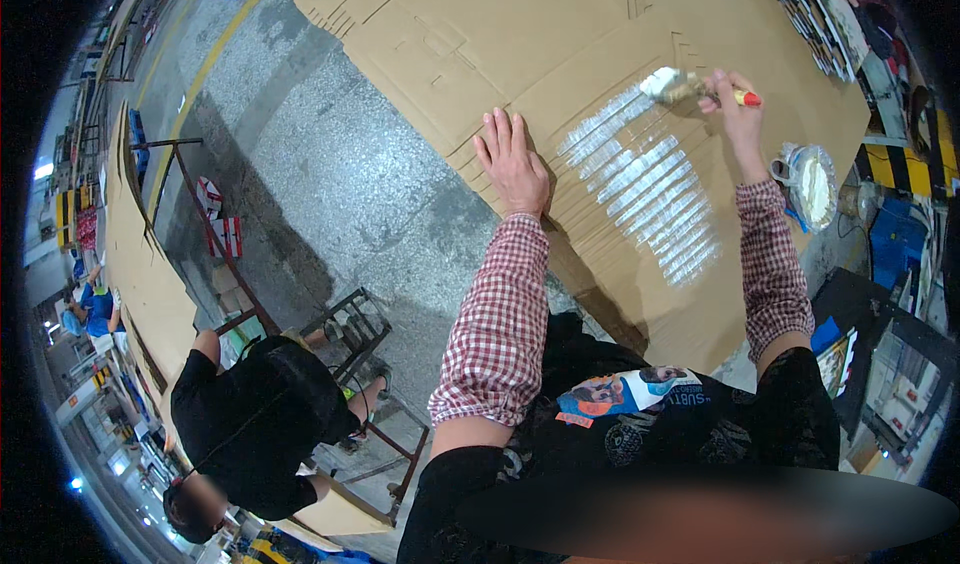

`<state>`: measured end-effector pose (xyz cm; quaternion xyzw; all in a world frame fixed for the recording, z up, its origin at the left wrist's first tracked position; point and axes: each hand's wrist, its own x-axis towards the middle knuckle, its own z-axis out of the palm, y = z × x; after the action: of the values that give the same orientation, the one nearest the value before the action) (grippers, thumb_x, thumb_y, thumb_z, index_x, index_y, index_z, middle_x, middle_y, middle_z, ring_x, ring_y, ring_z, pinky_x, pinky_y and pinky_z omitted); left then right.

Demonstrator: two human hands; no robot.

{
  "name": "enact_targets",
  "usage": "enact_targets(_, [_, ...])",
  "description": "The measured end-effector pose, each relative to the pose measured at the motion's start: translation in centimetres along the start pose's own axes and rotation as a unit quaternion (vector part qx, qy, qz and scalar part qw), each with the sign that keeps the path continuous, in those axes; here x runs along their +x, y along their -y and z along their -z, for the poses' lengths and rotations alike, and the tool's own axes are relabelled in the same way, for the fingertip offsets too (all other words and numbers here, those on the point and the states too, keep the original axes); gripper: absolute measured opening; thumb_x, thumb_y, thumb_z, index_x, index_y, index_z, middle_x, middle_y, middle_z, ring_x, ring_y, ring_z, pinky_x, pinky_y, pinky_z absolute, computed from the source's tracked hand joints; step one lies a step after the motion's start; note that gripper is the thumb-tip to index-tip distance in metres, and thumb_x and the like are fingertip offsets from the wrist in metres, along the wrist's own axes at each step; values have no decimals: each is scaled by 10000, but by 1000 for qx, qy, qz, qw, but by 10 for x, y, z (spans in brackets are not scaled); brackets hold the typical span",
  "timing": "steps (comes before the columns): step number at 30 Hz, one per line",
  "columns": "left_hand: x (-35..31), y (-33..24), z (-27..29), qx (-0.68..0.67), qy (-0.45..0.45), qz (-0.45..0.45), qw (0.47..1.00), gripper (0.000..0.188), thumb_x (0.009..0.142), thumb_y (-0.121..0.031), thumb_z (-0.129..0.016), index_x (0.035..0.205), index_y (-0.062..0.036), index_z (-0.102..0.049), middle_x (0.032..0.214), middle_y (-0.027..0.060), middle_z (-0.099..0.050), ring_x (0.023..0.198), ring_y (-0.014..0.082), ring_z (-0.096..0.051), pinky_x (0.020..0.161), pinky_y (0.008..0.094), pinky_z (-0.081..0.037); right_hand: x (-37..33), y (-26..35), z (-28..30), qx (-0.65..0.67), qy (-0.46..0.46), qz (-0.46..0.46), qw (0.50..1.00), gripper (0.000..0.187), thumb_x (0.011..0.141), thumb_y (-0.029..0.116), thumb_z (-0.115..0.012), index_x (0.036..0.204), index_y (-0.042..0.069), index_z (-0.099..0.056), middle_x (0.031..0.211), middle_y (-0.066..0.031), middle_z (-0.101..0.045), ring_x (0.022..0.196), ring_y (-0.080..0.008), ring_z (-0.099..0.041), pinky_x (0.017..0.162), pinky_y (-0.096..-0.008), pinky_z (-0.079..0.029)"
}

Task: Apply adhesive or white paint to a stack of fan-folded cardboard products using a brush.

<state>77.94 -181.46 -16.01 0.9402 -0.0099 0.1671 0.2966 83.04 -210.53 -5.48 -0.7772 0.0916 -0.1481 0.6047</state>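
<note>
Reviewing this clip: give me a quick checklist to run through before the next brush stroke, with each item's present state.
1. Brush held in right hand: ok.
2. Left hand flat on cardboard, holding it down: ok.
3. Left hand apart from the wet white strokes: ok.
4. Glue bowl near the right arm: ok.
5. Bristles loaded with glue: cannot tell.
6. Person in black apart from the sheet: ok.

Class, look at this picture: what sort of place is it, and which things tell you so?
Probably a packaging workshop or factory floor: big flat cardboard sheets on bare concrete floor, a brush spreading white paste, and metal racks nearby.
</note>
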Motion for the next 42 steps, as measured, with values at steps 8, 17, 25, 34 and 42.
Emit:
enact_targets(8, [0,0,-1,-12,-17,-2,1000,512,747,-25,-432,1258,-51,-449,1399,139,-333,1336,291,-224,1089,469,-95,6,4,5,57,-6,30,998,264,873,229,-584,789,-20,-605,710,-91,-637,531,-96,-582,469,-206,-471])
enact_targets(17, [0,4,0,-10,-19,3,1000,499,752,-31,-433,1251,-49,-456,1401,136,-333,1336,292,-223,1088,468,-100,-8,6,5,50,-21,24,998,256,865,246,-596,773,8,-610,684,-54,-625,511,-73,-564,420,-191,-428])
enact_targets(25, [1,6,0,-1,-21,-8,1000,522,725,-33,-467,1246,-26,-450,1401,152,-324,1338,303,-213,1089,483,-99,-53,50,-8,-39,-46,-92,994,265,870,249,-588,704,43,-593,613,16,-540,499,-48,-505,441,-186,-380])
enact_targets(34, [2,3,2,-2,-21,-3,1000,507,730,-33,-471,1237,-27,-460,1393,151,-337,1334,306,-221,1086,488,-100,-100,3,26,-143,124,-78,979,140,818,78,-634,751,-20,-560,689,3,-531,631,-50,-512,537,-197,-416])
enact_targets(42, [6,3,-9,-11,-26,-15,999,500,747,-28,-456,1246,-59,-464,1380,153,-355,1328,302,-235,1082,475,-107,-104,-12,19,-51,93,49,993,124,815,72,-624,748,-14,-565,652,-2,-515,589,-74,-513,508,-217,-403])
